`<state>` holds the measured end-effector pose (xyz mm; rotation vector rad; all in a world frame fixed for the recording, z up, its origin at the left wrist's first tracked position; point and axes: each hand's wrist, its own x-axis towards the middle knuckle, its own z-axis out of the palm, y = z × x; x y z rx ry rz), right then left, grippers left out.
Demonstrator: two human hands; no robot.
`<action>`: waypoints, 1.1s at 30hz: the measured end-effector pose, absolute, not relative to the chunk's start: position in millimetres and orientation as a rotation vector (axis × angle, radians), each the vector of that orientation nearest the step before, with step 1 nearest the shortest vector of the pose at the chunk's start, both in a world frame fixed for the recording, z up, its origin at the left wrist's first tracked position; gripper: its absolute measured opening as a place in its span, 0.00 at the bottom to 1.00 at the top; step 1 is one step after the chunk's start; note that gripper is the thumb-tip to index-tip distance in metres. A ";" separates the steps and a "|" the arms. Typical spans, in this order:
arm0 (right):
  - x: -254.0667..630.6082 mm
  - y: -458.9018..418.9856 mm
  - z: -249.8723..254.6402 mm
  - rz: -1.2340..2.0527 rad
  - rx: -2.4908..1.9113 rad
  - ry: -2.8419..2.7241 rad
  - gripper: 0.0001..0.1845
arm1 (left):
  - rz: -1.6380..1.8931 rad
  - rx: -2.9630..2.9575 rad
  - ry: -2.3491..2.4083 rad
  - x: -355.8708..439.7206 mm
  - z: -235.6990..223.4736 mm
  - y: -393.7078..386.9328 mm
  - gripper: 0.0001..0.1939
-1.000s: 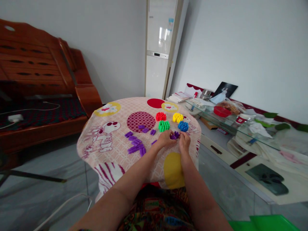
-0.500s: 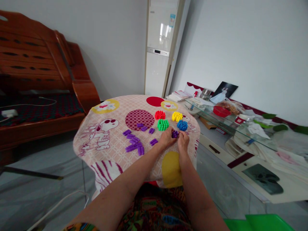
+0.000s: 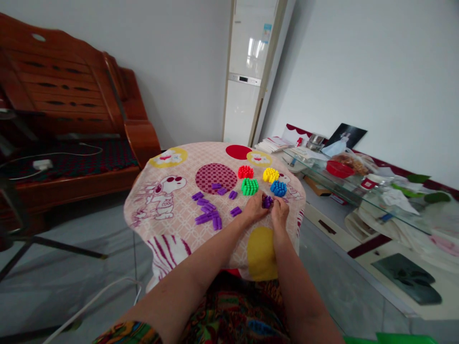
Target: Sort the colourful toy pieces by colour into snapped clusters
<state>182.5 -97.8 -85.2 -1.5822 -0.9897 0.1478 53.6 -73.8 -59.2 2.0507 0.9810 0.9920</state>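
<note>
Between my two hands is a small cluster of purple plastic pieces (image 3: 267, 202). My left hand (image 3: 255, 206) grips it from the left, fingers closed on it. From the other side, the fingers of my right hand (image 3: 280, 209) are pinched against the same cluster. Just beyond stand a green cluster (image 3: 249, 187), a red one (image 3: 245, 172), a yellow one (image 3: 270, 175) and a blue one (image 3: 278, 188). Loose purple pieces (image 3: 208, 208) lie scattered to the left, and one more purple piece (image 3: 235, 211) rests near my left wrist. Finger details are too small to make out.
A patterned cloth covers the round table (image 3: 143, 191). To the right is a glass-topped cabinet (image 3: 358, 191) holding a red bowl (image 3: 339, 168), papers and bags. A wooden bench (image 3: 71, 95) stands left, with a tall white appliance (image 3: 244, 105) at the back.
The whole view has shifted, with things now appearing farther right. Both hands remain on the purple cluster, and the clusters and loose pieces keep their places on the table.
</note>
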 end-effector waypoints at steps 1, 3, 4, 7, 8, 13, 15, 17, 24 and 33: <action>182.2 -98.1 -85.3 0.151 -1.576 -0.987 0.22 | 1.005 2.064 0.983 50.7 -57.9 -73.3 0.23; 181.4 -98.6 -85.3 0.150 -1.567 -0.983 0.22 | 1.043 2.108 1.022 40.1 -51.2 -69.3 0.22; 180.9 -98.7 -85.3 0.147 -1.566 -0.981 0.22 | 1.064 2.133 1.068 32.1 -45.8 -65.5 0.20; 179.9 -98.7 -85.3 0.139 -1.569 -0.976 0.22 | 1.101 2.176 1.316 -1.1 -26.3 -46.9 0.15; 179.8 -98.4 -85.5 0.136 -1.569 -0.975 0.22 | 1.093 2.166 1.432 -14.2 -20.5 -39.0 0.15; 179.9 -97.4 -86.5 0.115 -1.550 -0.989 0.21 | 0.770 2.175 1.816 -71.8 -9.6 -6.6 0.19; 179.5 -97.5 -86.7 0.110 -1.554 -0.988 0.21 | 0.685 2.174 1.818 -86.4 -10.7 -2.5 0.16; 179.1 -97.9 -86.8 0.110 -1.556 -0.990 0.21 | 0.669 2.174 1.814 -98.4 -10.3 -4.2 0.16; 181.8 -97.1 -87.1 0.126 -1.572 -1.014 0.22 | 0.548 2.274 1.594 -148.9 7.5 -42.3 0.09; 182.7 -96.7 -87.3 0.108 -1.574 -1.025 0.22 | 0.207 2.404 1.564 -163.6 0.0 -94.4 0.06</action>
